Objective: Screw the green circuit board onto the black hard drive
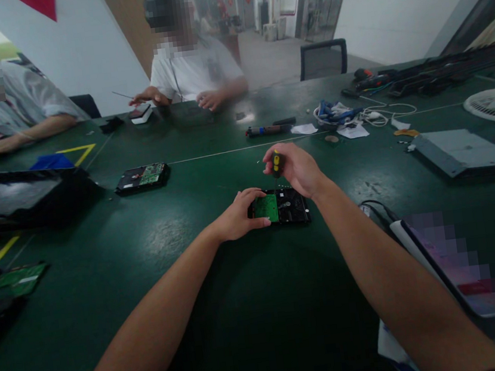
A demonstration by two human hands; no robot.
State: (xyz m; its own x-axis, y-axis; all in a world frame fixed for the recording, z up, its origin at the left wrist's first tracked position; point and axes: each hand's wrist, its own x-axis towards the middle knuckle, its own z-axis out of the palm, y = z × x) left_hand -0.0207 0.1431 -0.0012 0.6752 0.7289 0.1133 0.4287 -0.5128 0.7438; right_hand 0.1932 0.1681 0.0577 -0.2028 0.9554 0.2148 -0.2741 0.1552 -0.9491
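Note:
A black hard drive (293,209) with a green circuit board (267,208) lies flat on the table in front of me, board side up. My left hand (244,213) grips its left end, thumb at the near edge and fingers over the far edge. In my right hand (297,167) is a screwdriver with a yellow and black handle (276,162), held upright above the drive's far edge. Its thin shaft points down at the drive. Whether the tip sits in a screw is too small to make out.
Another hard drive (142,178) lies farther left, near a black tray (19,201). At right are a metal box (464,150), tangled cables (338,113) and a tablet-like device (447,269) by my forearm. Two people sit across the table; one person's hand (146,97) is beside a white-edged object (141,114).

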